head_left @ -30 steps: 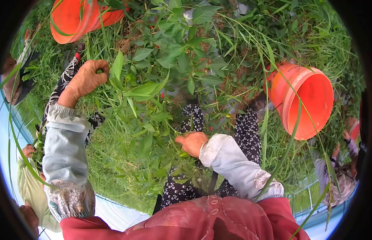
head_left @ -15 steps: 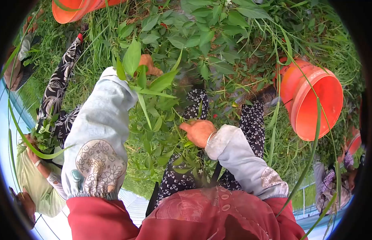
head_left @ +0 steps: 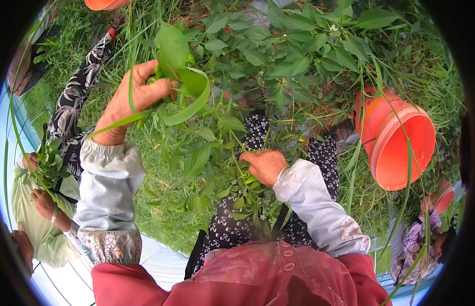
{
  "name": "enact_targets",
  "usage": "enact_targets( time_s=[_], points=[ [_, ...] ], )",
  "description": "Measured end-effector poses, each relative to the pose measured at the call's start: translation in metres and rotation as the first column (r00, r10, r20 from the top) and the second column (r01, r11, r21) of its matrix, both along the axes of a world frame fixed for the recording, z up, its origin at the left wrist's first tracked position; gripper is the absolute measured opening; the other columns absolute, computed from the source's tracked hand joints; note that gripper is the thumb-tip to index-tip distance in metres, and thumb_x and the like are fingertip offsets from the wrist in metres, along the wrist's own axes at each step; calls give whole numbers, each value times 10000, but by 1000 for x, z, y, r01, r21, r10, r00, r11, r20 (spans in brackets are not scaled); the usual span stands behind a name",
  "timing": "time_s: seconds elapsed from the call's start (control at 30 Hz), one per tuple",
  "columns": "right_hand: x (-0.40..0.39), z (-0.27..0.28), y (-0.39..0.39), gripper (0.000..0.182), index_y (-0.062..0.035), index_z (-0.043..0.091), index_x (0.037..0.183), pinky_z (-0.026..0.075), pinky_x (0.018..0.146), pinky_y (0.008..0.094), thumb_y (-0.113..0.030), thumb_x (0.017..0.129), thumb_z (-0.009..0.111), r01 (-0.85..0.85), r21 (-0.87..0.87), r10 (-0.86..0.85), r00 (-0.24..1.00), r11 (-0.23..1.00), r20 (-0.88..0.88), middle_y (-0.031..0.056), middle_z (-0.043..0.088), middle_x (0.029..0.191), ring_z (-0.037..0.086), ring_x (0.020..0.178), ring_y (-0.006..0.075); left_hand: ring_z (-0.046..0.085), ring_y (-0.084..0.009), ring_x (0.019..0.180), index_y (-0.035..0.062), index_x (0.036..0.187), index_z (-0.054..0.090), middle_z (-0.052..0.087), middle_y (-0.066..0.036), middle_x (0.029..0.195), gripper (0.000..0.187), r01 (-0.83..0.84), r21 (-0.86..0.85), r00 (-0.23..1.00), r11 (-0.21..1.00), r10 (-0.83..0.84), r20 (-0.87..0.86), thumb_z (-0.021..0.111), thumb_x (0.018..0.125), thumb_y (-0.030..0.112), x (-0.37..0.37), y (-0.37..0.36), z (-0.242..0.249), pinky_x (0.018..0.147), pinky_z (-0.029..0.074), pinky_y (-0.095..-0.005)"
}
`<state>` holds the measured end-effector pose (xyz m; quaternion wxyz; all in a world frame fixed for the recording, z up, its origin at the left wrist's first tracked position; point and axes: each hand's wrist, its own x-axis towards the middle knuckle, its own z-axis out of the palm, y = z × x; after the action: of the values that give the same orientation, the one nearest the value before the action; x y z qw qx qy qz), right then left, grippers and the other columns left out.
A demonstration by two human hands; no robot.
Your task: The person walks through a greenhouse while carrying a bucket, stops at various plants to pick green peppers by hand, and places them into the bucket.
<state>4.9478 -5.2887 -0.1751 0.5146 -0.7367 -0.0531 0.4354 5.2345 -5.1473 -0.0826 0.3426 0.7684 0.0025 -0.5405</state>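
My left hand [head_left: 138, 94] is raised at upper left with its fingers closed round green peppers [head_left: 151, 79], partly hidden by the fingers and by broad leaves. Another small green pepper [head_left: 190, 60] shows among the leaves just beyond the fingertips. Between my knees, my right hand [head_left: 266, 167] pinches a stem of a leafy pepper plant [head_left: 199, 160]. Just below those fingers hangs a green pepper [head_left: 251, 180]. Loose cuffs in pale cloth cover both forearms.
An orange bucket [head_left: 403, 148] lies tilted on the grass at right, its mouth toward me. Part of another orange bucket [head_left: 104, 4] shows at top left. A co-worker [head_left: 43, 219] at left holds leafy stems; another person [head_left: 418, 245] is at far right. Pepper plants [head_left: 293, 56] grow ahead.
My left hand has come back and to the left, out from behind the leaves, and green peppers now show in it. My right hand has shifted slightly, staying at the stem.
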Motion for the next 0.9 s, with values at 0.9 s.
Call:
enact_targets(
  time_s=[0.9],
  points=[
    [-5,-2,7,329,-162,528,1075,479,678,420,-130,748,532,-45,-42,45,999,998,9,108,589,831,585,820,305,529,-156,774,37,907,582,592,-48,884,187,-723,368,676,585,710,200,615,733,97,-135,85,-152,641,441,-284]
  ],
)
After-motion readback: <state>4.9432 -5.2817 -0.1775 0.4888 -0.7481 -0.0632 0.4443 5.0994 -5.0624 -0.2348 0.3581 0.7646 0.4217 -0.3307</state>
